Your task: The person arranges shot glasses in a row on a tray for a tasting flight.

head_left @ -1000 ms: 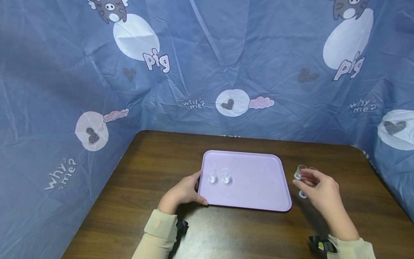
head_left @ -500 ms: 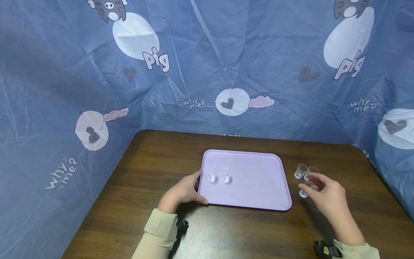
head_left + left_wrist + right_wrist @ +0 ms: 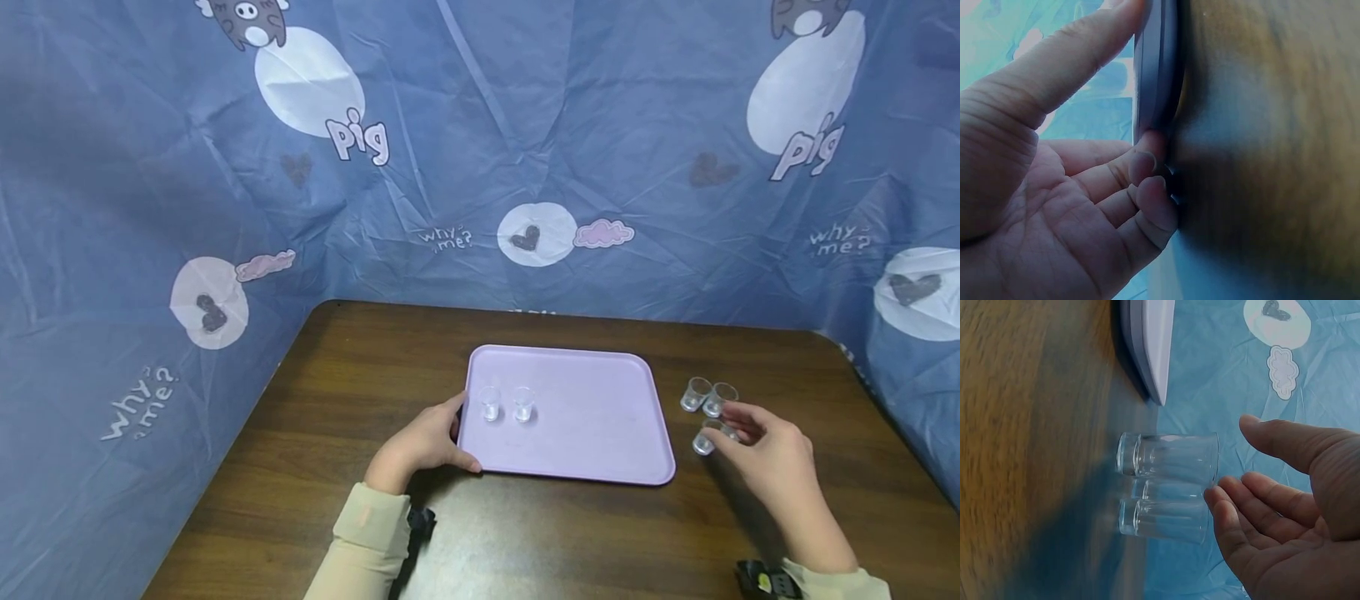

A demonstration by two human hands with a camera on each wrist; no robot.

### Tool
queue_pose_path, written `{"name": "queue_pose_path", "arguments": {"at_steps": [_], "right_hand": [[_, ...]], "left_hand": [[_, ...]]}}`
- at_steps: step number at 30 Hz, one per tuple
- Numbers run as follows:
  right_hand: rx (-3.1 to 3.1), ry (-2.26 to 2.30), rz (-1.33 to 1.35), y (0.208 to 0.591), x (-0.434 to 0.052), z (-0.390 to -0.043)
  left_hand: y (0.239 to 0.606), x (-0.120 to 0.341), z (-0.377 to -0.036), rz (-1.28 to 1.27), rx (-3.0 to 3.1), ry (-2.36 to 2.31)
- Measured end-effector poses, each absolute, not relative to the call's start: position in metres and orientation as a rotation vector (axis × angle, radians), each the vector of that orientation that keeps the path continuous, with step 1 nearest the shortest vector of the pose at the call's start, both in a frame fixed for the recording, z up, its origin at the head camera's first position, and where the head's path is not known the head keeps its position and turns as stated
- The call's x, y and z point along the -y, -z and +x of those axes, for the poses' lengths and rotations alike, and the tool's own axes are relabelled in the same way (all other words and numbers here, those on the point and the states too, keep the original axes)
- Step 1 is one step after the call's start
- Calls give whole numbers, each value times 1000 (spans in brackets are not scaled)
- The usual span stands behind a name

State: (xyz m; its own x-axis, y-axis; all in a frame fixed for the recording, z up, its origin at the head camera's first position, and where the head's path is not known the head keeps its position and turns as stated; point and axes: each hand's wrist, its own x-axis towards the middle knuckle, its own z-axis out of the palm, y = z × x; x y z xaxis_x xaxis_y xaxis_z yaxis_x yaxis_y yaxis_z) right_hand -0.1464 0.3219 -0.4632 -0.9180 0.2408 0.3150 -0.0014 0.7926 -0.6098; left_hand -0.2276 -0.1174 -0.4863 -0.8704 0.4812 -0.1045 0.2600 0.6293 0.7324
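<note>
My left hand (image 3: 426, 440) holds the left side of a lilac tray (image 3: 592, 425) near its front corner. In the left wrist view, the thumb (image 3: 1066, 56) lies along the tray rim (image 3: 1157, 69) and the fingers curl against it. Two small clear shot glasses stand upright on the tray, a left glass (image 3: 491, 405) and a right glass (image 3: 523, 405). Beyond the tray's right edge, my right hand (image 3: 771, 457) hovers beside several more shot glasses (image 3: 696, 395), thumb apart from its fingers. The right wrist view has its fingertips close to the rims of upright glasses (image 3: 1163, 520).
A dark wooden table (image 3: 525, 533) carries everything. Blue printed fabric (image 3: 420, 183) hangs behind the table and along its sides. Two of the right-hand glasses stand close together at the back, beside the tray; the hand partly covers the front ones.
My right hand has let go of a glass at the back of the right group and drawn back to the right and toward me. The left hand stays on the tray.
</note>
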Motion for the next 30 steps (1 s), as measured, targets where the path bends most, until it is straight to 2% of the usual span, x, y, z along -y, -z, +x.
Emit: {"name": "queue_pose_path", "arguments": {"at_steps": [20, 30], "right_hand": [[2520, -871, -262, 460, -350, -137], [2604, -857, -293, 470, -363, -138]], "left_hand": [[485, 117, -228, 584, -2552, -1097], [486, 118, -227, 578, -2555, -1080]]}}
